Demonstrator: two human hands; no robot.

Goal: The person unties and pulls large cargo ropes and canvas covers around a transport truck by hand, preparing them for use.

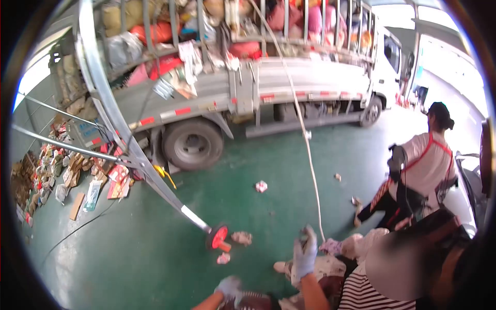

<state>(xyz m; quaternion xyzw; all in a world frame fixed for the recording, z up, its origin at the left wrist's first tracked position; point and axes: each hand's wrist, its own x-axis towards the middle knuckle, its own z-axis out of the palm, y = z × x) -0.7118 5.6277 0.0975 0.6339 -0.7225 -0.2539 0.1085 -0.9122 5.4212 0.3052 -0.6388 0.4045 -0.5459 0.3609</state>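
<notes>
My left hand, in a pale glove, is low at the bottom of the view, over a dark brown patterned item. Motion smears its fingers. My right hand, in a light glove with darker fingertips, is raised, its thumb and fingers apart and nothing visible between them. Right of it, a long pale rope runs down from the truck's top to a purple patterned cloth. Light printed fabric lies beside my right wrist.
A loaded truck stands ahead, stuffed with bags and cloth. A metal frame leg with a red wheel reaches down at centre-left. Mixed scrap is heaped at left. A person crouches at right; another, in stripes, is close by.
</notes>
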